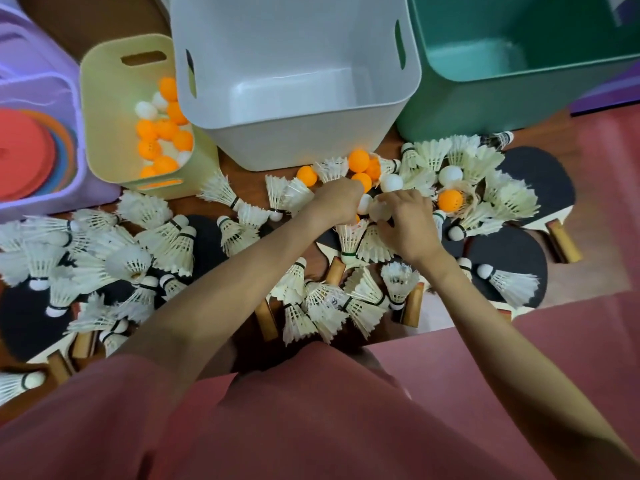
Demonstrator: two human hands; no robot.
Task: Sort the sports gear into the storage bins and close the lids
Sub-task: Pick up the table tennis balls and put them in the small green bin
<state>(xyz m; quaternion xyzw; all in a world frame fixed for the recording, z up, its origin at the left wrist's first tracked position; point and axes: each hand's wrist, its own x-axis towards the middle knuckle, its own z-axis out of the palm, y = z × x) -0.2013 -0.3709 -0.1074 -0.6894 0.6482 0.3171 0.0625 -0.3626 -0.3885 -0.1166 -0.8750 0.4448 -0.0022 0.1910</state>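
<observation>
White feather shuttlecocks lie scattered all over the floor, mixed with orange ping-pong balls, white ping-pong balls and black table-tennis paddles. My left hand is curled around small balls in the middle of the pile; a white ball shows at its fingertips. My right hand sits right beside it and pinches a pale ball. The yellow bin at the left holds several orange and white balls. The white bin and the green bin stand bare inside.
A purple bin at the far left holds a stack of coloured flat discs. Wooden paddle handles stick out between the shuttlecocks. A pink mat lies at the right.
</observation>
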